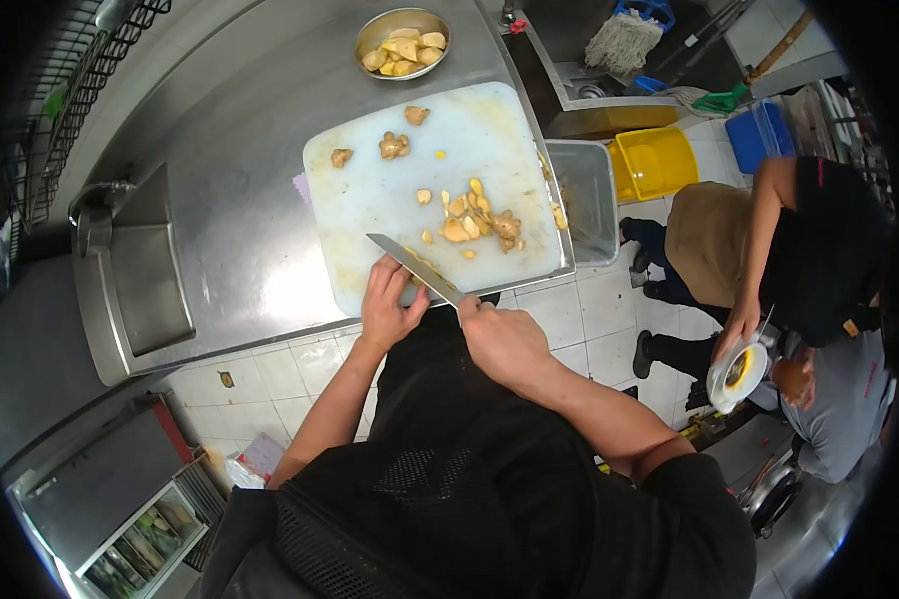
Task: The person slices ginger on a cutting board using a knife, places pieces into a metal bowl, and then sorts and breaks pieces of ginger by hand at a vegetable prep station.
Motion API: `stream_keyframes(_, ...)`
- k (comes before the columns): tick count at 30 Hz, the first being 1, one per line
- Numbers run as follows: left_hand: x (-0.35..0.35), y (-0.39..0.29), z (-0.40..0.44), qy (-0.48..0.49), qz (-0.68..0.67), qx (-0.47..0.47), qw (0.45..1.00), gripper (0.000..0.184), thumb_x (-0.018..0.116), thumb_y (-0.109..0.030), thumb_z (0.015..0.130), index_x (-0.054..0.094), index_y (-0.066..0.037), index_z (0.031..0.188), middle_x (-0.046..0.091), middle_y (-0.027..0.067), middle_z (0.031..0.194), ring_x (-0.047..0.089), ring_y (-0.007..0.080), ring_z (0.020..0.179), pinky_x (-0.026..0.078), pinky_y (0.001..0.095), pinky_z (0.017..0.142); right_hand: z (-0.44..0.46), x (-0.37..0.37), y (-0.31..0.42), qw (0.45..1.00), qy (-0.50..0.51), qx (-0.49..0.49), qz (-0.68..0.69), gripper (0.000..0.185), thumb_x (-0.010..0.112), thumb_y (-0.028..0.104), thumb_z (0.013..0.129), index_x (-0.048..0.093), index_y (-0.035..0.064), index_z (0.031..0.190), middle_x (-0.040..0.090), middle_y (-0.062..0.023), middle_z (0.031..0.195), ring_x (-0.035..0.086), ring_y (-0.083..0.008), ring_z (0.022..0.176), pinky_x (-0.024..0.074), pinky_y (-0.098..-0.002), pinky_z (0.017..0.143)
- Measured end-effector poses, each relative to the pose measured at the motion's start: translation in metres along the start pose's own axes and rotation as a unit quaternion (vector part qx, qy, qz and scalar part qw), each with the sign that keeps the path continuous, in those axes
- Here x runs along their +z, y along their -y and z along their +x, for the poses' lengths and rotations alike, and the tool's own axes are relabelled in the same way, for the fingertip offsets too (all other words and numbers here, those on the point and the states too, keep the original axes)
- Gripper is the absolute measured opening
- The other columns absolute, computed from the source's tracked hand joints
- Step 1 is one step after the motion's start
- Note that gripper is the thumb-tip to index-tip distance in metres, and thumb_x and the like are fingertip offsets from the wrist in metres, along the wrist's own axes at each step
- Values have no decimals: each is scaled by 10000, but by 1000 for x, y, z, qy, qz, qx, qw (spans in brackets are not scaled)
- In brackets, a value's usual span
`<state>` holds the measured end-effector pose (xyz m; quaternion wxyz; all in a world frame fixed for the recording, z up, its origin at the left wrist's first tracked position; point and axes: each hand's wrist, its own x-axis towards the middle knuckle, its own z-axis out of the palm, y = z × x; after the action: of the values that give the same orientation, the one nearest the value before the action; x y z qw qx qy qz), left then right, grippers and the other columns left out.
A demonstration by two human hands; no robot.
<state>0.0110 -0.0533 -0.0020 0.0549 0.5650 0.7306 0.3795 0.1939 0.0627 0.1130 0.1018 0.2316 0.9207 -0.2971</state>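
My right hand (pixel 506 344) grips the handle of a kitchen knife (pixel 415 266), whose blade slants across the near edge of the white cutting board (pixel 370 190). Beside the blade, the fingers of my left hand (pixel 392 304) press on a piece of ginger, mostly hidden by the knife and fingers. Beyond the knife lies a pile of cut ginger pieces (pixel 461 228), touching a knobbly ginger root (pixel 506 228). Farther up the board rest another ginger root (pixel 394 146) and two smaller chunks. A metal bowl (pixel 362 62) behind the board holds peeled ginger (pixel 406 50).
A steel sink (pixel 152 285) is set into the counter at left. Right of the board stand a clear plastic bin (pixel 594 200) and a yellow tub (pixel 659 163). Two other people are at right; one holds a white dish (pixel 721 392). A mop (pixel 624 45) stands at the back.
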Motion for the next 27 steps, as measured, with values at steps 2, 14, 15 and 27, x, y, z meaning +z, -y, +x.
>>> stream_keyframes(2, 0, 1, -1, -2, -1, 2, 1000, 363, 781, -79, 754, 642, 0, 1080, 609, 170, 1192, 569, 389, 1158, 485, 458, 971, 15, 11, -2, 1000, -9, -2, 10, 202, 558, 74, 881, 586, -79, 1010, 716, -229, 806, 737, -347, 689, 589, -435, 585)
stream_keyframes(14, -1, 11, -3, 23, -40, 12, 999, 389, 796, -77, 765, 586, 1, 1084, 570, 199, 1243, 560, 403, 1187, 469, 475, 1006, 58, 26, -36, 992, -30, 38, 117, 175, 564, 130, 912, 597, -14, 1006, 695, -241, 778, 694, -431, 735, 546, -549, 674)
stream_keyframes(15, -2, 11, -4, 20, -44, -4, 999, 389, 789, -69, 764, 585, 7, 1086, 570, 208, 1240, 557, 411, 1189, 465, 477, 1011, 57, 23, -37, 993, -16, 44, 110, 229, 582, 138, 897, 615, -7, 1070, 708, -232, 818, 707, -416, 765, 558, -537, 687)
stream_keyframes(27, -7, 21, 2, 5, 38, -5, 999, 368, 738, -45, 808, 620, -9, 1154, 562, 174, 1201, 515, 385, 1154, 424, 487, 1012, 54, 37, -40, 991, 1, 22, 134, 227, 580, 87, 838, 668, -16, 1020, 720, -246, 910, 726, -406, 845, 573, -514, 722)
